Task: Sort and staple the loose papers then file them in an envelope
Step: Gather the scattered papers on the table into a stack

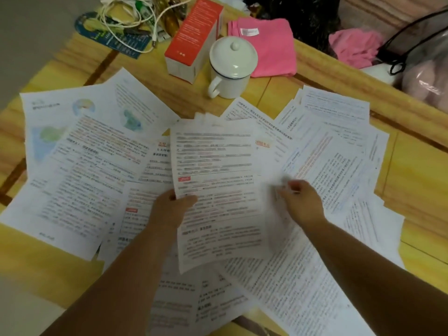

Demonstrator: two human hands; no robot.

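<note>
Several loose printed papers lie fanned out and overlapping across the yellow wooden table. My left hand grips the left edge of a small stack of sheets held up in the middle, thumb on top. My right hand is at the stack's right side, fingers curled and blurred, pinching the edge of a sheet there. More pages spread to the right. No stapler or envelope shows.
A white lidded mug stands behind the papers beside a red and white box. A pink cloth lies at the back, tangled cables at the back left, and a clear bag at the right.
</note>
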